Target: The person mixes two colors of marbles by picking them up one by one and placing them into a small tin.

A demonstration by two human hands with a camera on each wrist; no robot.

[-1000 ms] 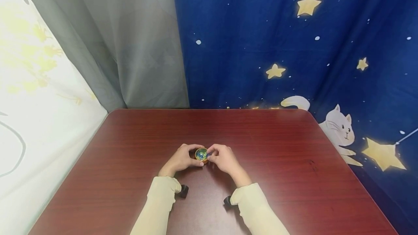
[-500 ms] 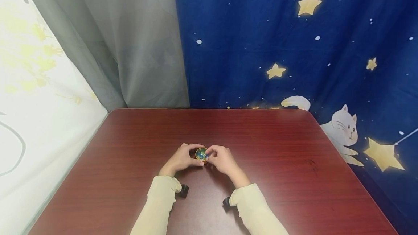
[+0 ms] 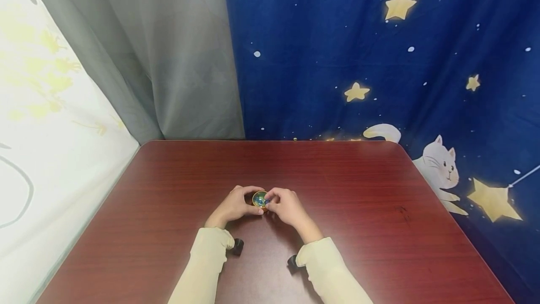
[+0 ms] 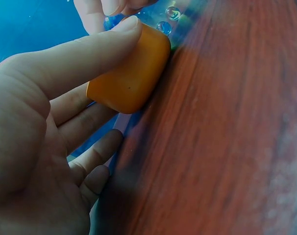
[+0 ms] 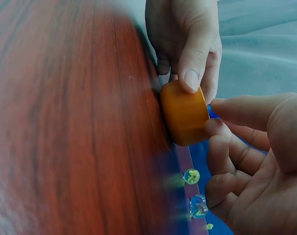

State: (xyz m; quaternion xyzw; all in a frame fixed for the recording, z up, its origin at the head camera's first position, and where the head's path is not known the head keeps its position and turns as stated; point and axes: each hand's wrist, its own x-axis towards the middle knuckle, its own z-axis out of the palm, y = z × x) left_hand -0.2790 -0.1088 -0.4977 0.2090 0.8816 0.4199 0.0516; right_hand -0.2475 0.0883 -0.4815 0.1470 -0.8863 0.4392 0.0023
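Observation:
My left hand (image 3: 234, 205) grips a small orange bowl (image 4: 134, 73) between thumb and fingers. Several clear and blue glass marbles (image 3: 260, 201) lie inside it against a green interior, in the head view. At the bowl's right rim, my right hand (image 3: 288, 205) pinches a blue marble (image 5: 213, 111) between thumb and fingertips. Beyond the bowl in the right wrist view, a clear marble with a yellow core (image 5: 191, 176) and a larger clear marble (image 5: 198, 206) sit on the table. From the left wrist, two clear marbles (image 4: 172, 13) show past the bowl.
Both hands work over the middle of a reddish-brown wooden table (image 3: 337, 177). A grey curtain (image 3: 194, 60) and a blue starry curtain (image 3: 316, 60) hang behind its far edge. White fabric (image 3: 63, 154) hangs along the left side.
My right fingertips have shifted slightly over the bowl's right rim, and the marbles inside look slightly rearranged. My left hand keeps the bowl in the same place.

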